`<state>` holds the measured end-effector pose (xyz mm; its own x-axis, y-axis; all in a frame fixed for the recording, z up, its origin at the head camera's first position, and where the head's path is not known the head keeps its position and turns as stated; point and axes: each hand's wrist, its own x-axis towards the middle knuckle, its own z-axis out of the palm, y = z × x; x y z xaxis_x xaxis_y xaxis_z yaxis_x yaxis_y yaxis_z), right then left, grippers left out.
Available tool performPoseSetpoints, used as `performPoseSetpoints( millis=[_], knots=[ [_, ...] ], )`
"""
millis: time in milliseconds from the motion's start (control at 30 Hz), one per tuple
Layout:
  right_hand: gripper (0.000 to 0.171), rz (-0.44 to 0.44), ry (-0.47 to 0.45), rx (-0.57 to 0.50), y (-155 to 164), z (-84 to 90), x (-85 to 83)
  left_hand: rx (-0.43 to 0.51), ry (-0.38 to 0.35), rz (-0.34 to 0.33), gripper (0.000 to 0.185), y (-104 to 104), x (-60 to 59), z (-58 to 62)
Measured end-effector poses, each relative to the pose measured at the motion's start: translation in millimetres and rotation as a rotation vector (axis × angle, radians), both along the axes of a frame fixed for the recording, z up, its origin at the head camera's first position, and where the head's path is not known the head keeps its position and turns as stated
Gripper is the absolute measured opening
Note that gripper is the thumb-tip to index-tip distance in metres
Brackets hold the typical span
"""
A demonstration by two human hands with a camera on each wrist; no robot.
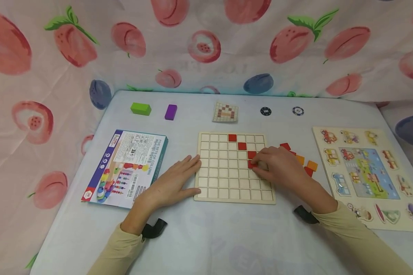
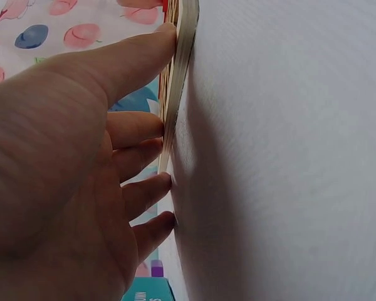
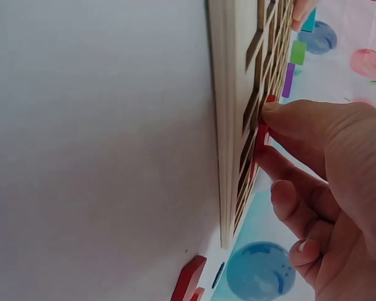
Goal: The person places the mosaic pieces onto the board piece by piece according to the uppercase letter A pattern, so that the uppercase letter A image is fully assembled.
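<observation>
Pale wood, gridded into square cells: the grid board [image 1: 234, 167] lies flat on the desk [image 1: 206, 236] directly in front of me. My left hand [image 1: 173, 184] rests beside its left edge, fingers [image 2: 151, 128] straight and together, tips touching the board's rim; I judge this bracing keeps the board from sliding while the other hand works. My right hand [image 1: 278, 166] is over the board's right side, thumb and forefinger pinching a red tile [image 1: 251, 164] at a cell just below the others. The right wrist view shows the fingers [image 3: 301, 116] pressed on the tile's edge, though whether the tile is fully seated I cannot tell from that angle. Three more red tiles [image 1: 242, 146] already sit in cells, stepping diagonally down toward my right hand. Loose red and orange tiles [image 1: 304, 162] lie just right of the board, within easy reach. Beyond the board a small pattern card [image 1: 225, 112] lies facing me, apparently as reference. Also present: a printed box [image 1: 125, 168] at left, a green block [image 1: 140, 108], a purple block [image 1: 171, 112], two round chips [image 1: 265, 111], and a vehicle puzzle board [image 1: 368, 175] at right.
</observation>
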<state>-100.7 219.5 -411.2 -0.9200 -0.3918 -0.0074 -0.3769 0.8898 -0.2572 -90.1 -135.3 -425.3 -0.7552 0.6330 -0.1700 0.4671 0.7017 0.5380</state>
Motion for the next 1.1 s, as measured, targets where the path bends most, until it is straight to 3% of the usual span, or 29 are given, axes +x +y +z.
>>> performPoseSetpoints(
  millis=[600, 700, 933, 1100],
  knots=[
    [0.016, 0.026, 0.047, 0.0, 9, -4.0, -1.3, 0.001, -0.009, 0.002, 0.085, 1, 0.1, -0.5],
    [0.017, -0.036, 0.034, -0.019, 21, -1.1, -4.4, 0.001, -0.008, 0.001, 0.085, 2, -0.1, -0.4],
    [0.029, -0.29, 0.031, 0.022, 58, 0.9, -20.4, -0.006, -0.005, 0.003, 0.085, 2, -0.3, 0.9],
    [0.041, -0.378, -0.018, 0.055, 74, -7.3, -28.6, -0.006, -0.008, 0.004, 0.085, 2, -0.4, 0.0]
  ],
)
